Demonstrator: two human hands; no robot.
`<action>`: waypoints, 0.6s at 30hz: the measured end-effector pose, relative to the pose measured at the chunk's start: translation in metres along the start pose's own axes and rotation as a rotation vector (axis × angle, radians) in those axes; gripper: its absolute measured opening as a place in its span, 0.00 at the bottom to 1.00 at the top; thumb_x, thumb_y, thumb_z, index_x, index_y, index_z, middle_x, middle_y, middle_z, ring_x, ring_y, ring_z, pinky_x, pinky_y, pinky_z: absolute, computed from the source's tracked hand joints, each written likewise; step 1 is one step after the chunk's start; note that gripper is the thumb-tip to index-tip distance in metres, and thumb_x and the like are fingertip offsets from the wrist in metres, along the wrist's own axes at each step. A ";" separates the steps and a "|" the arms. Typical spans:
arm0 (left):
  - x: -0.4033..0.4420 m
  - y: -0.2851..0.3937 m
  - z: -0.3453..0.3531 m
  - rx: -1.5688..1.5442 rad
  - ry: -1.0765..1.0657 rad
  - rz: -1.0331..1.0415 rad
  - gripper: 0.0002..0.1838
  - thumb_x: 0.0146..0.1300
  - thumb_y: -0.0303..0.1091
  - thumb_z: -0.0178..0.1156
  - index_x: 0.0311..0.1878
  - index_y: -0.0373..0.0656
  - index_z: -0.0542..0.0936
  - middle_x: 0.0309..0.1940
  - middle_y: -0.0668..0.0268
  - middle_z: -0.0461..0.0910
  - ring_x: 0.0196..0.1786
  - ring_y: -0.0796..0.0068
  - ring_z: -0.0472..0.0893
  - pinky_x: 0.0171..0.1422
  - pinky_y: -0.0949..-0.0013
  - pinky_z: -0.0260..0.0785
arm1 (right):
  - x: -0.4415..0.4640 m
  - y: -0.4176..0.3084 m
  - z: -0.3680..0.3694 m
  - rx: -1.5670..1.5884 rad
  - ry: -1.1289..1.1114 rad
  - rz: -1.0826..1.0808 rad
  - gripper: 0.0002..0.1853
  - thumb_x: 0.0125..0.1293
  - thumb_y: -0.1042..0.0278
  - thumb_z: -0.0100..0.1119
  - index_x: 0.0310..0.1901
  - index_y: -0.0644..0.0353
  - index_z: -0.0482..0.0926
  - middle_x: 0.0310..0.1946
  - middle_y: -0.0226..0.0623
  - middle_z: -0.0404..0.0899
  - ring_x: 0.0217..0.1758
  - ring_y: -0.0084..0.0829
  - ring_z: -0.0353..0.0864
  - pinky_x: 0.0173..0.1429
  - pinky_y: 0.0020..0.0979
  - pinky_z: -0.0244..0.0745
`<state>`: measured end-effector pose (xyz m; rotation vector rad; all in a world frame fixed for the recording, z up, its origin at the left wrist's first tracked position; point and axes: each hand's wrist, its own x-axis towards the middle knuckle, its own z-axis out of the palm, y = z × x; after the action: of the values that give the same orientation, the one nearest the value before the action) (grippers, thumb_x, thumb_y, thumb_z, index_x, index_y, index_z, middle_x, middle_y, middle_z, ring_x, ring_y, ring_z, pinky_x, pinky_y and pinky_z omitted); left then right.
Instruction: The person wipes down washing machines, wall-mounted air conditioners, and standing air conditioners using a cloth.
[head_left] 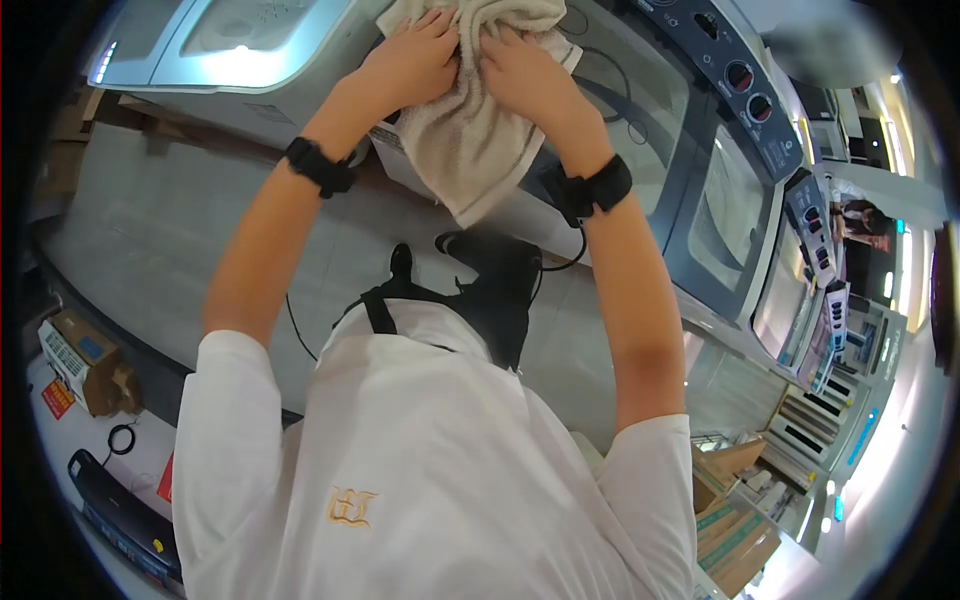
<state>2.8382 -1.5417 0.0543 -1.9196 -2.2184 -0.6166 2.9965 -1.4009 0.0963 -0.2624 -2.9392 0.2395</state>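
Observation:
A beige towel (465,150) lies bunched over the near edge of a twin-tub washing machine (640,160), and one corner hangs down its front. My left hand (415,58) rests on the towel's left part, its fingers bent over the cloth. On the right side, my right hand (528,78) grips a raised fold, with some fingertips hidden in the cloth. The towel is gathered into ridges between the two hands. Each wrist carries a black strap with a small dark device.
Another washing machine (240,50) with a pale blue lid stands at the left. More machines line up at the right, beyond the control panel (740,80). Cardboard boxes (735,520) sit at the lower right. A carton (90,360) stands on a white surface at the left.

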 end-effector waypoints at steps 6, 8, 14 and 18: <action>-0.034 0.030 -0.018 0.004 -0.022 -0.076 0.30 0.73 0.33 0.54 0.77 0.39 0.66 0.77 0.47 0.65 0.81 0.44 0.61 0.84 0.46 0.54 | -0.062 -0.024 0.003 -0.116 0.194 -0.059 0.23 0.66 0.65 0.62 0.61 0.62 0.79 0.63 0.50 0.75 0.68 0.57 0.74 0.65 0.50 0.76; -0.054 0.039 -0.034 -0.096 -0.061 -0.098 0.32 0.74 0.35 0.54 0.79 0.40 0.64 0.79 0.47 0.62 0.82 0.45 0.59 0.85 0.46 0.52 | -0.104 -0.029 -0.011 -0.115 0.128 0.009 0.24 0.67 0.65 0.61 0.64 0.62 0.78 0.65 0.50 0.74 0.69 0.57 0.73 0.66 0.50 0.75; -0.030 0.025 -0.038 -0.089 -0.210 -0.121 0.34 0.77 0.39 0.53 0.82 0.42 0.59 0.82 0.50 0.58 0.85 0.48 0.55 0.86 0.46 0.49 | -0.081 0.012 -0.026 -0.139 0.024 0.213 0.26 0.73 0.63 0.56 0.70 0.60 0.74 0.73 0.53 0.69 0.73 0.61 0.70 0.72 0.49 0.71; -0.019 0.026 -0.026 -0.036 -0.133 -0.141 0.32 0.77 0.40 0.53 0.81 0.40 0.62 0.82 0.50 0.60 0.84 0.49 0.57 0.86 0.45 0.49 | -0.057 0.001 -0.009 -0.114 0.179 0.291 0.27 0.72 0.60 0.58 0.70 0.58 0.75 0.72 0.51 0.71 0.73 0.61 0.69 0.72 0.51 0.70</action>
<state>2.8631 -1.5670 0.0767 -1.8847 -2.4574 -0.5666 3.0536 -1.4096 0.0952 -0.6913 -2.7325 0.0811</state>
